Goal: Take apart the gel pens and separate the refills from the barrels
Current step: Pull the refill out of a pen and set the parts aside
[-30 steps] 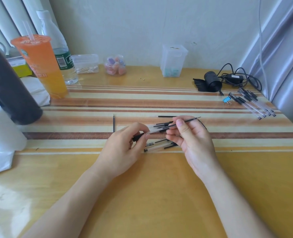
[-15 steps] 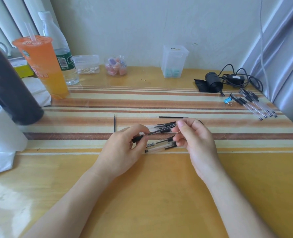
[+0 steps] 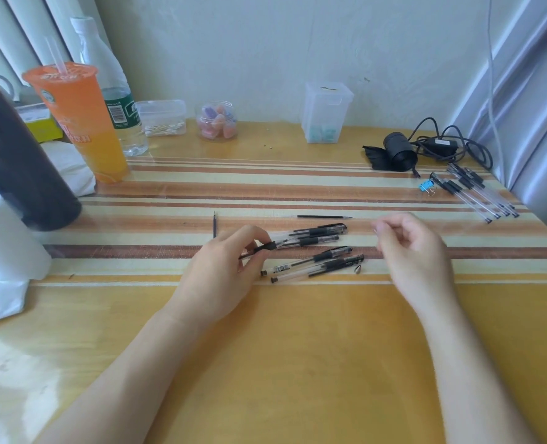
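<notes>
— Pens (image 3: 310, 248): heaped mid-table on the striped mat (image 3: 169, 200), between the two hands; clear barrels, black grips, all lying roughly left to right, tips toward the right.

— Far left?

— Black flask (image 3: 18, 168) and white roll (image 3: 2, 238) at the edge; orange cup (image 3: 79, 120) with a straw just behind, bottle (image 3: 111, 91) beside it; cotton-swab box (image 3: 161, 118) and a small jar (image 3: 216, 121) along the wall.

— Left hand (image 3: 224, 274)?

— Resting on the mat, thumb and forefinger pinching a pen piece (image 3: 259, 249) with a black end, at the left edge of the heap; thin refill (image 3: 214, 224) lying alone just behind the knuckles, pointing away.

— Middle?

— Second refill (image 3: 321, 216) flat behind the heap, apart from it; small metal tip (image 3: 357, 269) loose beside the nearest pen; clear box (image 3: 326, 112) by the wall.

— Right hand (image 3: 416, 251)?

— Lifted right of the heap, fingers curled loosely, thumb near forefinger; blurred, so cannot tell whether anything sits between them.

— Far right?

— Black device (image 3: 397, 152) with coiled cable (image 3: 458, 145); blue clip (image 3: 425, 187); separate row of barrels (image 3: 477, 193) near the curtain, well apart from the heap.
</notes>
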